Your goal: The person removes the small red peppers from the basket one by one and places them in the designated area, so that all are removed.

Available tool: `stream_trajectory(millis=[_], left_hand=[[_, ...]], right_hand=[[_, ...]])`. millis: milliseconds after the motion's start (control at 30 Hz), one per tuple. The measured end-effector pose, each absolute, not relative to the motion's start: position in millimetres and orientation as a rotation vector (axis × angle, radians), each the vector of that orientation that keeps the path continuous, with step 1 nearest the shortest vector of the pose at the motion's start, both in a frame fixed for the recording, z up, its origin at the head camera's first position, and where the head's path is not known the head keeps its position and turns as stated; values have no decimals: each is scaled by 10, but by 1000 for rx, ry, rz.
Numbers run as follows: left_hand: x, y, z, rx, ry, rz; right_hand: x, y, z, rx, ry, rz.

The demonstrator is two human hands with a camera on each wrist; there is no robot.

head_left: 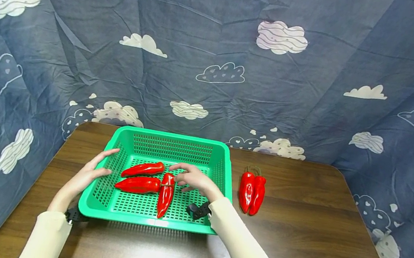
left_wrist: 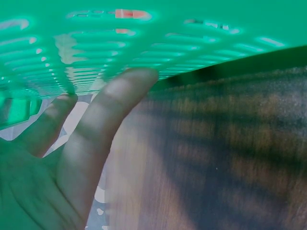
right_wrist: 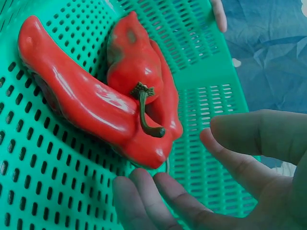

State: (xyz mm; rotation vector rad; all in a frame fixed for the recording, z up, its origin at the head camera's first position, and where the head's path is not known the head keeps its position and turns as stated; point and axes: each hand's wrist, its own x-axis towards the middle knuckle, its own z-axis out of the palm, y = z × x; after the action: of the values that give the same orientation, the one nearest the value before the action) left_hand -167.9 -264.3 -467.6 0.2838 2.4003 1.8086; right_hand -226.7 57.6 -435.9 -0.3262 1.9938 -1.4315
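Three long red peppers lie in a green plastic basket (head_left: 166, 224). One upper pepper (head_left: 143, 169) and a middle pepper (head_left: 138, 184) point leftward, and a third pepper (head_left: 165, 201) lies crosswise at their right ends. My right hand (head_left: 197, 180) hovers inside the basket just right of the stem ends, its fingers spread apart and holding nothing. In the right wrist view a green stem (right_wrist: 144, 112) bends across the near pepper, close to the fingertips (right_wrist: 139, 179). My left hand (head_left: 84, 176) rests against the basket's left side, with fingers extended, the thumb (left_wrist: 103, 124) along the slotted wall.
Two more red peppers, a left one (head_left: 246, 192) and a right one (head_left: 258, 195), lie side by side on the brown wooden table (head_left: 296, 231), right of the basket. A blue curtain with clouds (head_left: 220, 42) hangs behind the table.
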Motion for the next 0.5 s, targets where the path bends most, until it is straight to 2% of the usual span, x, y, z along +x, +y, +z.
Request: stream_trajectory(millis=[500], left_hand=[[-1681,-2648,-4689,279,2384,1821]], right_hand=[[-2274,472,-4502,-293,1992,-1325]])
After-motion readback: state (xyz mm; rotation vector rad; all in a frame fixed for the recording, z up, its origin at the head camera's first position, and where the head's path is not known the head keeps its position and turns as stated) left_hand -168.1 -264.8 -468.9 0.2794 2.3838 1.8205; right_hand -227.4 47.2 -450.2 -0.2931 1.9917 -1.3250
